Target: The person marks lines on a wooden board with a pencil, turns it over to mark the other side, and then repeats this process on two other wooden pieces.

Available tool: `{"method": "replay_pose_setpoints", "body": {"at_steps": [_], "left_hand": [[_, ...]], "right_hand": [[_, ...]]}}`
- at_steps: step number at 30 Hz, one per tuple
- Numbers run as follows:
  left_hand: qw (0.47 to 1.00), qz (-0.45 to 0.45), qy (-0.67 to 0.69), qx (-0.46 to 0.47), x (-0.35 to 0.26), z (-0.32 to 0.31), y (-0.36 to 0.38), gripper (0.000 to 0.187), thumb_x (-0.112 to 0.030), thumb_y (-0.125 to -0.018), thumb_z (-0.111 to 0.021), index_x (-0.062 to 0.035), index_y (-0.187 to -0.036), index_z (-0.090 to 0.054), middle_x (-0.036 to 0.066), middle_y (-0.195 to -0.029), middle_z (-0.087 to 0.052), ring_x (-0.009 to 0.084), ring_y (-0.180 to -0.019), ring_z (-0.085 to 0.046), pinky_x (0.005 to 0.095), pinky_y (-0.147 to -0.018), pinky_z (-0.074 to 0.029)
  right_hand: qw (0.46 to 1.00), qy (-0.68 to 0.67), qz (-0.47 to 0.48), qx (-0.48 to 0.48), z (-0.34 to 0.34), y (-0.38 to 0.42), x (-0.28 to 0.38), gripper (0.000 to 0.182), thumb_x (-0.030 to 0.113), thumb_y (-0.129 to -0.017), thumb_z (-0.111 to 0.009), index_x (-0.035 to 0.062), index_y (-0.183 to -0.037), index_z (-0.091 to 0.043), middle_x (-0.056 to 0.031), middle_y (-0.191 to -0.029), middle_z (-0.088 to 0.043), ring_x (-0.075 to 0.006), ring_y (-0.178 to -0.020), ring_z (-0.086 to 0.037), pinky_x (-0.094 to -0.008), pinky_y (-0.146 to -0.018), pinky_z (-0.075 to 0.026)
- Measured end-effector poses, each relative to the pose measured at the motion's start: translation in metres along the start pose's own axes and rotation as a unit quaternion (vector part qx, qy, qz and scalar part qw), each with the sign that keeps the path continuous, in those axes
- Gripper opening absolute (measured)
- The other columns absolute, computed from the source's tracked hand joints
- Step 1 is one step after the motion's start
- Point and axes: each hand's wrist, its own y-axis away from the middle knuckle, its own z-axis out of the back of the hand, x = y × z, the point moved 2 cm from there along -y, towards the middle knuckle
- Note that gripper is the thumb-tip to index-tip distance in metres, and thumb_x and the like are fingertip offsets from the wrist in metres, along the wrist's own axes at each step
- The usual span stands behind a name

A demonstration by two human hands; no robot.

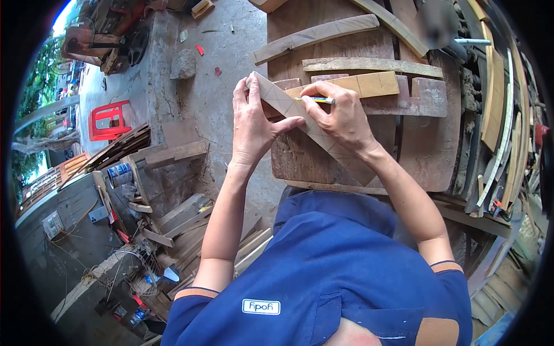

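Note:
A flat wooden strip (332, 144) with pencil lines across its face lies slantwise over the workbench, its upper end past the bench's left edge. My left hand (252, 127) grips that upper end, fingertips over the tip and thumb along the lower edge. Between the fingers of my right hand (344, 118) is a pencil (323, 100), with its point at the strip's upper edge. A yellowish wooden piece (378, 85), also marked with lines, lies just behind my right hand on a reddish-brown board (430, 98).
The wooden workbench (427, 155) also carries curved wooden pieces (317, 37) at its far side. Timber lengths (493, 98) stand along the right. On the left are a red plastic chair (109, 120), a blue can (119, 175) and scrap wood (184, 216).

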Motion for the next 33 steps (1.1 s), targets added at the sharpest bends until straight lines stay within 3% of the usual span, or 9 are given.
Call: {"method": "replay_pose_setpoints", "body": {"at_steps": [2,5,11,18,22,26,28,30,33], "left_hand": [[1.000,0.008,0.004,0.001,-0.002,0.001,0.000,0.130,-0.053,-0.059,-0.097,0.0139,-0.151,-0.034,0.033,-0.152,-0.037,0.0453,-0.143,-0.040,0.0469,-0.120,-0.038],[1.000,0.016,0.010,0.006,-0.001,0.001,0.000,0.131,-0.054,-0.058,-0.096,0.0141,-0.152,-0.034,0.034,-0.152,-0.036,0.0454,-0.144,-0.040,0.0470,-0.120,-0.038],[1.000,0.022,-0.014,0.012,-0.003,0.002,-0.001,0.133,-0.056,-0.058,-0.096,0.0148,-0.152,-0.033,0.034,-0.153,-0.035,0.0459,-0.144,-0.040,0.0469,-0.120,-0.038],[1.000,0.016,0.005,0.004,-0.002,0.001,0.000,0.132,-0.057,-0.058,-0.095,0.0155,-0.150,-0.035,0.034,-0.153,-0.035,0.0459,-0.143,-0.041,0.0469,-0.119,-0.039],[1.000,0.008,0.003,-0.003,-0.001,0.001,0.000,0.132,-0.058,-0.058,-0.096,0.0153,-0.150,-0.035,0.034,-0.153,-0.035,0.0459,-0.143,-0.041,0.0469,-0.119,-0.039],[1.000,0.010,-0.016,-0.007,-0.003,0.001,0.000,0.132,-0.057,-0.058,-0.096,0.0143,-0.151,-0.035,0.032,-0.153,-0.037,0.0442,-0.142,-0.043,0.0460,-0.118,-0.041],[0.999,0.006,-0.028,-0.015,-0.004,0.001,0.001,0.132,-0.057,-0.058,-0.096,0.0138,-0.151,-0.036,0.029,-0.152,-0.038,0.0422,-0.141,-0.046,0.0451,-0.117,-0.043],[0.999,0.004,-0.035,-0.016,-0.004,0.002,0.001,0.132,-0.058,-0.058,-0.096,0.0136,-0.152,-0.036,0.030,-0.153,-0.038,0.0424,-0.141,-0.045,0.0451,-0.117,-0.043],[1.000,0.006,-0.025,-0.016,-0.002,0.000,0.001,0.132,-0.058,-0.059,-0.095,0.0136,-0.152,-0.035,0.030,-0.153,-0.038,0.0426,-0.142,-0.045,0.0453,-0.117,-0.042]], "right_hand": [[1.000,-0.007,0.027,-0.012,-0.004,-0.007,0.002,0.020,0.016,-0.093,-0.067,-0.0019,-0.101,-0.072,-0.0204,-0.096,-0.074,-0.0342,-0.087,-0.075,-0.0412,-0.080,-0.059],[1.000,-0.013,-0.005,0.010,-0.014,-0.018,-0.003,0.020,0.013,-0.095,-0.068,-0.0015,-0.107,-0.073,-0.0156,-0.100,-0.075,-0.0251,-0.091,-0.075,-0.0387,-0.081,-0.058],[0.995,0.072,0.064,0.038,-0.002,-0.012,0.001,0.019,0.011,-0.093,-0.065,-0.0020,-0.106,-0.071,-0.0177,-0.099,-0.074,-0.0294,-0.091,-0.074,-0.0397,-0.084,-0.057],[0.987,0.139,0.008,0.077,0.034,0.032,0.004,0.016,0.009,-0.094,-0.064,-0.0005,-0.105,-0.071,-0.0187,-0.094,-0.073,-0.0343,-0.089,-0.073,-0.0409,-0.080,-0.056],[0.987,0.150,0.062,-0.002,0.037,0.056,0.012,0.017,0.021,-0.101,-0.064,0.0051,-0.102,-0.070,-0.0152,-0.085,-0.072,-0.0370,-0.078,-0.070,-0.0458,-0.072,-0.054],[0.970,0.223,0.098,0.000,0.033,0.067,0.026,0.029,0.029,-0.104,-0.061,0.0068,-0.118,-0.072,-0.0142,-0.093,-0.070,-0.0322,-0.080,-0.067,-0.0462,-0.073,-0.053],[0.972,0.210,0.103,-0.008,0.032,0.066,0.025,0.036,0.032,-0.105,-0.061,0.0040,-0.124,-0.072,-0.0151,-0.097,-0.069,-0.0301,-0.083,-0.067,-0.0441,-0.075,-0.054],[0.999,0.021,-0.003,-0.036,0.033,0.058,0.017,0.038,0.033,-0.105,-0.061,-0.0001,-0.119,-0.073,-0.0171,-0.098,-0.070,-0.0304,-0.087,-0.069,-0.0407,-0.079,-0.055],[0.998,-0.029,-0.043,-0.041,0.028,0.040,0.008,0.030,0.024,-0.103,-0.064,-0.0028,-0.111,-0.074,-0.0198,-0.100,-0.074,-0.0286,-0.092,-0.073,-0.0376,-0.082,-0.056]]}}
